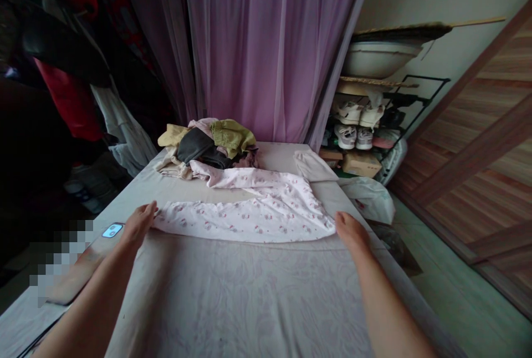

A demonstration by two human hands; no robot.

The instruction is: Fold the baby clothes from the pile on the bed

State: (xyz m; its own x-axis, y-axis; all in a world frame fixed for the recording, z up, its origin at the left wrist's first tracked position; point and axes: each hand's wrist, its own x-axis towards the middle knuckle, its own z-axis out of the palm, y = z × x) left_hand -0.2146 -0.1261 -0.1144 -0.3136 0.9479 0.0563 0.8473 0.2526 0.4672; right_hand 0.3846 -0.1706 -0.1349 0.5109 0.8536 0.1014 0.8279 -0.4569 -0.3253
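Observation:
A pair of pale pink pants (266,216) with a small printed pattern lies spread on the cloth-covered surface. One leg runs straight along the near side; the other bends away behind it toward a heap of clothes. At the left end, my left hand (141,221) is closed on the cuff of the near leg. My right hand (351,229) pinches the pants' near corner at the right end. The near edge is stretched fairly straight between both hands. Parts of the fingertips are hidden by the hands themselves.
A heap of clothes (208,144) sits at the back left, a folded light garment (315,166) at the back right. A phone (78,269) lies beside my left forearm. Purple curtains (257,47) hang behind; a shoe rack (409,117) stands right.

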